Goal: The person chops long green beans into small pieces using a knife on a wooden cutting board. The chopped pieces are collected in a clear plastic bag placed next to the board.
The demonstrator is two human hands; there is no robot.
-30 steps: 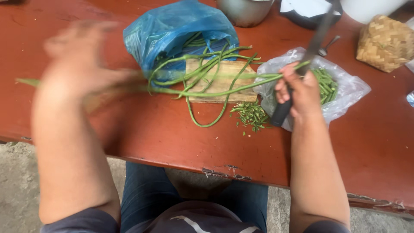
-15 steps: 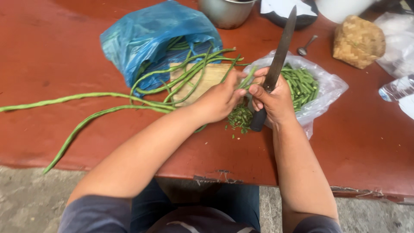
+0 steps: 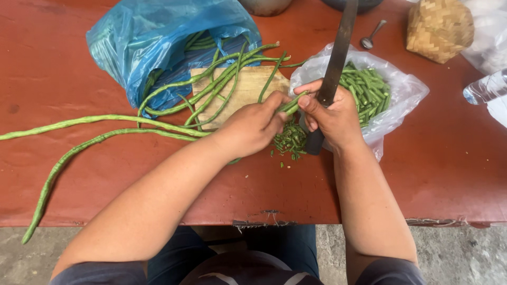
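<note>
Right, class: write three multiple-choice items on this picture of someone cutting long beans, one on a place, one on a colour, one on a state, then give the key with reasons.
1. Where do the cut bean pieces lie?
A. in the clear plastic bag
B. in the woven basket
C. on the floor

2. What colour is the bag over the uncut beans?
A. red
B. blue
C. yellow

3. How is the knife held?
A. lying flat on the table
B. stuck in the board
C. gripped in the right hand, blade pointing away

Key: 1 A, green pieces fill the clear bag. 2 B, it is plainly blue. 3 C, the fingers wrap its handle while the left hand holds the long beans.
</note>
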